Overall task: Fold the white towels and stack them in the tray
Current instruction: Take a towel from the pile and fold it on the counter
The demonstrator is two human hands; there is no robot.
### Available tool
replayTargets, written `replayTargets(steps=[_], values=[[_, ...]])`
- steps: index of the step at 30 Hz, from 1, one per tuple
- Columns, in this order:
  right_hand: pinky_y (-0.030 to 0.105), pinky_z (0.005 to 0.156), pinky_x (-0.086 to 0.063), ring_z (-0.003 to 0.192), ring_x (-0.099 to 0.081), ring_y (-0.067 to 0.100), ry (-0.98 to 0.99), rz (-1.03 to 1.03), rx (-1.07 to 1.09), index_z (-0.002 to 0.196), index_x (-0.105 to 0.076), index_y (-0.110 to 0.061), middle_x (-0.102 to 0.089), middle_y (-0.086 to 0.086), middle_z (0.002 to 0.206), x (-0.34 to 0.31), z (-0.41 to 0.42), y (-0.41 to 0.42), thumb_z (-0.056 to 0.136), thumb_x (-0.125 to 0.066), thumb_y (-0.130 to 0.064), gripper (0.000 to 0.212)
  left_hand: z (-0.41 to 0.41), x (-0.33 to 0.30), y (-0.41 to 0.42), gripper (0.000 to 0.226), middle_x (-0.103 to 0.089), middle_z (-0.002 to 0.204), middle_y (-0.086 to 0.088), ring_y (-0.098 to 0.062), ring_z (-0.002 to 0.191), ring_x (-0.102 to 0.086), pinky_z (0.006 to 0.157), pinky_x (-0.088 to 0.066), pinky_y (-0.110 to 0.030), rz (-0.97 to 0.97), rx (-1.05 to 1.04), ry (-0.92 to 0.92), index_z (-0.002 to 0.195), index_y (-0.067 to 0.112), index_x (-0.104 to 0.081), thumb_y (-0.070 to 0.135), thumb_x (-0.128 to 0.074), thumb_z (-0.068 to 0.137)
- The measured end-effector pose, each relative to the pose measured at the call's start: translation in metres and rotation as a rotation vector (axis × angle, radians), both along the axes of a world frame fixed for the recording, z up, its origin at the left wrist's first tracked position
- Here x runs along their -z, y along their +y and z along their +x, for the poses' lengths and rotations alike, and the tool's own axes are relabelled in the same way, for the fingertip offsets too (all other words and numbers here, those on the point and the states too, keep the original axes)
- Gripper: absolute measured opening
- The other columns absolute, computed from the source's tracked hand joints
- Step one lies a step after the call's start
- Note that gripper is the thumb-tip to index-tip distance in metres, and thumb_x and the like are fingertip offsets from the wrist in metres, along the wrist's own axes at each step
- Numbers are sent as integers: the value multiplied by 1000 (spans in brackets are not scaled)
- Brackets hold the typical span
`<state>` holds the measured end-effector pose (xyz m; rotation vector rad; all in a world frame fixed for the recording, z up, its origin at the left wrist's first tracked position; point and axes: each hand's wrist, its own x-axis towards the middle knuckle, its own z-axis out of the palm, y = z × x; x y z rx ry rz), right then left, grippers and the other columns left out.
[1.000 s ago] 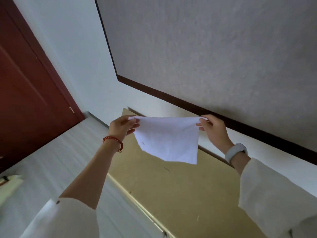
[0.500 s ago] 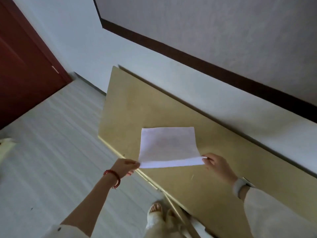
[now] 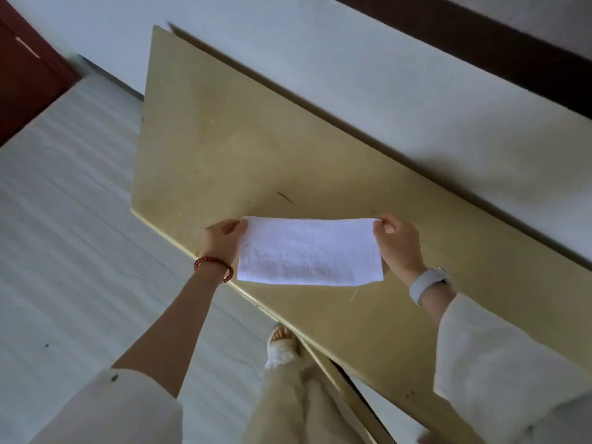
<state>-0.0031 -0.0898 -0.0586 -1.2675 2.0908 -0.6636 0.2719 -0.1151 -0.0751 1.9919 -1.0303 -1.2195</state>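
A white towel [image 3: 309, 251] lies folded into a wide rectangle near the front edge of the tan table [image 3: 230, 149]. My left hand [image 3: 222, 240], with a red bead bracelet on the wrist, pinches the towel's far left corner. The far right corner is pinched by my right hand [image 3: 398, 243], which has a white watch on its wrist. Both hands are at the towel's far edge. No tray is in view.
The table stands against a white wall [image 3: 384, 84] with a dark trim band. A pale floor [image 3: 64, 219] lies to the left, with a dark red door [image 3: 22, 68] at the far left. My sandalled foot [image 3: 282, 344] stands under the table's front edge.
The towel was held up by two corners, then laid on the table. The near edge has since been brought over to the far edge, halving it. The camera tilted down.
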Motion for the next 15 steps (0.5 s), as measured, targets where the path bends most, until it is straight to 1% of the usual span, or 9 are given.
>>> replayTargets(steps=[2,4,6,9,11,14,15], values=[[25,70,-37,88,-58,27,4,16,36,99,-65,-2,-67,14,91,9,0,-6,89,-47,-8,21,-1,11,-7,11,-60,67,-4,-20,72,-51,72,-46,-34,17,10,-37,81,11,-68,17,-60,87],[25,72,-37,88,-59,27,3,27,60,100,-65,-3,-67,13,92,17,1,-9,88,-46,-6,22,0,19,-12,11,-62,65,-2,-20,70,-53,72,-47,-34,34,22,-68,76,17,-67,21,-62,85],[23,69,-36,81,-58,24,7,21,77,99,-65,-3,-68,12,90,22,2,-11,88,-46,-5,22,-1,23,-16,10,-66,74,-5,-20,73,-56,76,-49,-34,57,24,-104,81,15,-70,23,-64,83],[20,67,-35,75,-54,18,13,12,90,97,-64,-3,-67,10,87,28,3,-13,87,-46,-4,21,-4,20,-18,16,-67,81,1,-19,83,-62,82,-52,-32,62,26,-170,89,15,-72,27,-64,82],[19,66,-35,74,-53,18,15,0,96,95,-64,-2,-66,9,84,32,3,-14,86,-46,-3,20,-7,18,-17,15,-67,81,3,-18,84,-62,79,-51,-31,61,22,-216,88,17,-71,30,-64,81],[27,69,-41,72,-52,19,17,-12,93,92,-63,-3,-64,10,82,36,1,-14,85,-47,-3,17,-12,12,-15,14,-64,81,4,-16,78,-58,69,-43,-25,68,27,-298,87,20,-65,33,-61,84],[26,69,-40,72,-52,19,31,-9,90,91,-63,-3,-64,10,82,37,0,-15,85,-48,-3,16,-13,10,-15,14,-63,81,4,-16,77,-57,68,-41,-25,68,33,-327,85,20,-63,34,-60,84]])
